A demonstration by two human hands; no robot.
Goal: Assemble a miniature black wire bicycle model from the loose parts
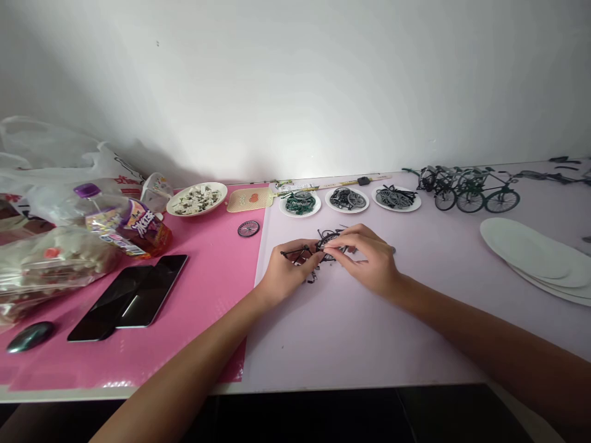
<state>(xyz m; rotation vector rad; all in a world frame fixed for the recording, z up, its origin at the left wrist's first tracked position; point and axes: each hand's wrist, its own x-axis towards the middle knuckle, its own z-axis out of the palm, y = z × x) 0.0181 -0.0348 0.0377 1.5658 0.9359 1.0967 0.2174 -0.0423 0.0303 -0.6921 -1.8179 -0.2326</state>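
Observation:
Just above the table my left hand (290, 267) is closed on a small dark bicycle frame (297, 251). My right hand (369, 255) pinches at the same model from the right, its fingertips meeting my left thumb near a black spoked wheel (327, 237); whatever lies between those fingertips is too small to tell. Some small dark parts (311, 278) show below the fingers. A loose spoked wheel (248, 229) lies on the pink mat to the left.
Plates of green parts (300, 212), black parts (347, 209) and grey parts (396, 208) line the wall. Finished-looking model bicycles (475, 191) and white plates (526, 249) are at right. Phones (152, 295), a bottle (127, 224), bags (50, 264) and a bowl (196, 212) are left.

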